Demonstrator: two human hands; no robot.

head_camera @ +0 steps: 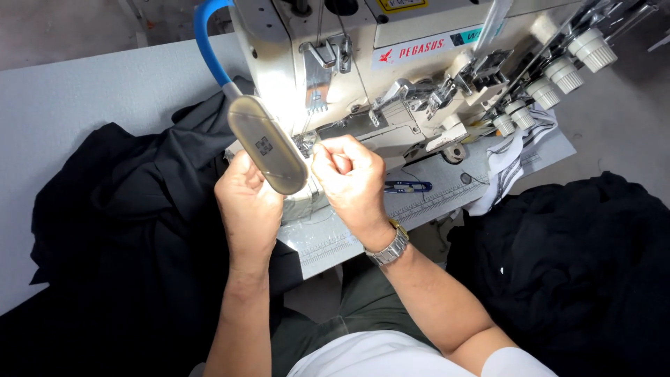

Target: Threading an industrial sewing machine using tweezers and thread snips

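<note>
Item: industrial sewing machine [419,77], cream-coloured, seen from above. All places below are given from this machine.

Work in hand: black fabric [139,202], dark, matte and soft, lying in loose folds. It runs from the needle area out to the machine's left, over the table edge and down toward the person's lap. The part at the needle is hidden behind the lamp and the hands.

Left hand [248,206]: just in front of the machine's needle end, palm down, partly under the lamp head. Whether its fingers are closed on the fabric cannot be told.

Right hand [352,178]: directly in front of the needle area, curled into a loose fist, fingers [328,157] drawn together as if pinching something fine; what lies between them is too small to make out. A metal wristwatch [389,248] sits on that wrist.

Lamp [267,145]: oval grey head on a blue flexible neck, hanging over the left hand at the machine's left end.

Also present: blue thread snips [408,186] on the machine bed to the right of the right hand; white tension knobs [562,66] in a row at the machine's right end; a striped white cloth [506,164] below those knobs; a second black fabric heap [572,258] to the machine's right front.

Surface: pale grey table [63,98], with a ruled plate at the machine's front edge.
</note>
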